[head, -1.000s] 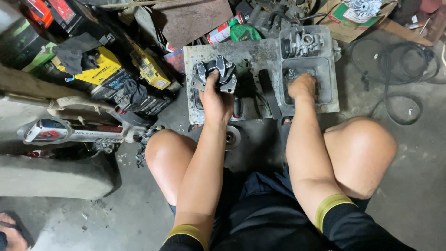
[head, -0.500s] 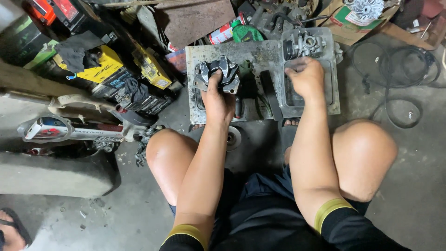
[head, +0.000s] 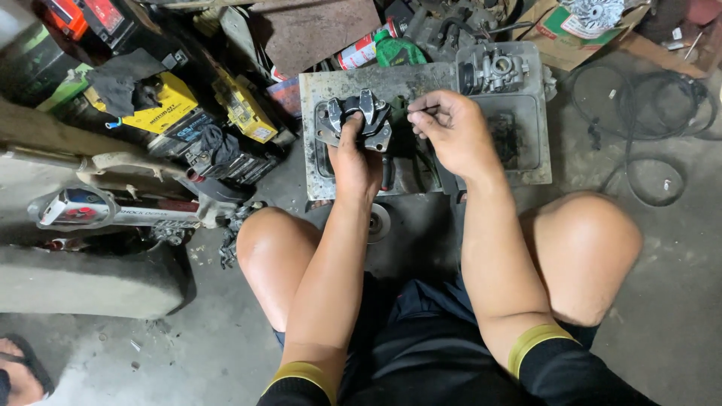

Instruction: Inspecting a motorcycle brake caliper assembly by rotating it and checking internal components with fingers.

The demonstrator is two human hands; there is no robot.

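- So, the left hand (head: 355,162) is wrapped around a dark metal brake-caliper-looking part (head: 355,119), fingers closed on its lower half, holding it up just above the left end of a grimy metal tray (head: 323,89) on the floor.
- The right hand (head: 451,131) sits right beside it, thumb and forefinger pressed together on something thin and small. Could be a pin or a clip, honestly too tiny to tell. The other fingers are curled in loosely.
- My take on doing this bit well: keep the caliper steady and low over the tray so anything that slips lands in the tray, not on the dirty concrete. Hold the small piece near its tip and line it up square before pushing, no forcing.
- Risk as I see it: oily fingers plus a tiny part means it's easy to drop.
- The tray has two recessed halves. The left one lies under the caliper and looks mostly bare, with dark tools or strips across the middle.
- The right recess holds black oily grime, and a carburetor (head: 495,70) sits at its far corner.
- Past the tray there's a spray can (head: 362,51) and a green bottle (head: 397,53). Yellow batteries (head: 171,101) are stacked off to the left, and a cardboard box (head: 564,30) with a finned metal part in it sits upper right.
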